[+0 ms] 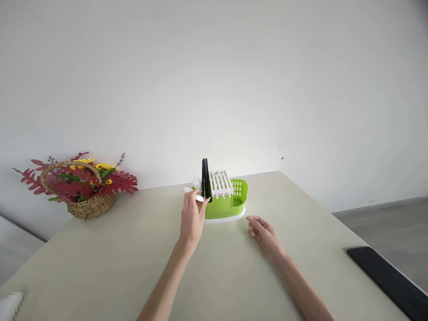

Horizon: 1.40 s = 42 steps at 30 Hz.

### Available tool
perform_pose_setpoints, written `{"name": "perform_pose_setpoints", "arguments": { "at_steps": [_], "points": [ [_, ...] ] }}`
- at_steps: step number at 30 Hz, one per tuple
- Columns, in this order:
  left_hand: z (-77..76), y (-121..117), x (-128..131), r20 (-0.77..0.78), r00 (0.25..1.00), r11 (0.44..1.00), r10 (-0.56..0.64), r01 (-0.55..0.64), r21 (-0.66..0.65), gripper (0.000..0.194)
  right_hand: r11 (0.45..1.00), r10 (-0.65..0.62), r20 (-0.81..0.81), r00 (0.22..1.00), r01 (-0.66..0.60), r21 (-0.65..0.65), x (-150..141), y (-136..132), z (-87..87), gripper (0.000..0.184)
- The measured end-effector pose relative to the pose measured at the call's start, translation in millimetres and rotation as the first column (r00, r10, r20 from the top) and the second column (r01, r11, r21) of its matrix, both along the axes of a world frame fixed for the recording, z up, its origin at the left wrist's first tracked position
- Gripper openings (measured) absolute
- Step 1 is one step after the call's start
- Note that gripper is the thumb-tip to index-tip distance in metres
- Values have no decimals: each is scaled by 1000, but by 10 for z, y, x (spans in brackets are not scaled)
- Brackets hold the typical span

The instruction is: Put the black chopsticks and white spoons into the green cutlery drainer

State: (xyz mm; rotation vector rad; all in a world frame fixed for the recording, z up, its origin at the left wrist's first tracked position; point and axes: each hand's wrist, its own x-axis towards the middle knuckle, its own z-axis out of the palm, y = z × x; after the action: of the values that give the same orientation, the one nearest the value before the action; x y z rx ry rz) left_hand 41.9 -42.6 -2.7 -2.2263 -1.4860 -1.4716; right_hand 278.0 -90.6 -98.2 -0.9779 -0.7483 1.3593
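Note:
A green caddy [219, 208] with a white base stands on the table, with a white slotted rack [221, 183] across its top. Black chopsticks [205, 178] stand upright in its left part. Behind my left hand, a second white spoon [196, 182] shows its rounded end beside the chopsticks. My left hand [192, 218] pinches a white spoon [199, 198], tilted, at the caddy's left end; the fingers cover part of it. My right hand [263, 232] is just right of the caddy's base, apart from it, with curled fingers and nothing visible in them.
A wicker basket [92, 206] of red leaves and yellow flowers stands at the table's left back. Along the right edge lies a flat black object [384, 274], like a phone. The wall [214, 89] rises behind the table [217, 267]. A blurred pale patch shows bottom left.

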Motion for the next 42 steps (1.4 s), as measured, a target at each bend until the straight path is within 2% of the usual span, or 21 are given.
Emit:
{"name": "perform_pose_setpoints", "arguments": {
  "at_steps": [6, 12, 15, 22, 27, 29, 33, 36, 42],
  "points": [
    [-78, 14, 0, -2, 1000, 1000, 24, -24, -19, 24, 1000, -2, 9, 1000, 2, -4, -1, -14, 16, 39],
    [-129, 26, 2, -78, 995, 998, 61, -59, 26, 25, 1000, 9, 25, 1000, -9, -1, 19, -9, -17, 41],
    [-139, 31, 0, -68, 996, 998, 60, -58, 31, 25, 1000, 12, 25, 1000, -12, -4, 23, -15, -13, 40],
    [-101, -51, -35, 68, 998, 999, 17, -19, 34, 28, 1000, 0, 45, 999, 1, -4, 6, -26, 35, 41],
    [-204, -82, -184, 336, 941, 996, -43, 15, 86, 24, 1000, 1, 67, 998, -1, 2, 9, -28, 13, 40],
    [-296, -58, -287, 457, 889, 999, -21, 8, 31, 26, 1000, 7, 80, 997, -7, -2, 16, -31, -7, 39],
    [-504, -5, -527, 602, 791, 976, 110, 29, -216, 32, 1000, 14, 149, 989, -15, 6, 19, -42, -31, 38],
    [-652, 17, -692, 608, 777, 944, 160, 60, -325, 35, 999, 19, 244, 970, -27, 30, 4, -64, -15, 38],
    [-867, 63, -869, 608, 770, 894, 196, 115, -433, 40, 996, 19, 454, 891, -55, 67, -55, -131, 16, 40]
  ]
}}
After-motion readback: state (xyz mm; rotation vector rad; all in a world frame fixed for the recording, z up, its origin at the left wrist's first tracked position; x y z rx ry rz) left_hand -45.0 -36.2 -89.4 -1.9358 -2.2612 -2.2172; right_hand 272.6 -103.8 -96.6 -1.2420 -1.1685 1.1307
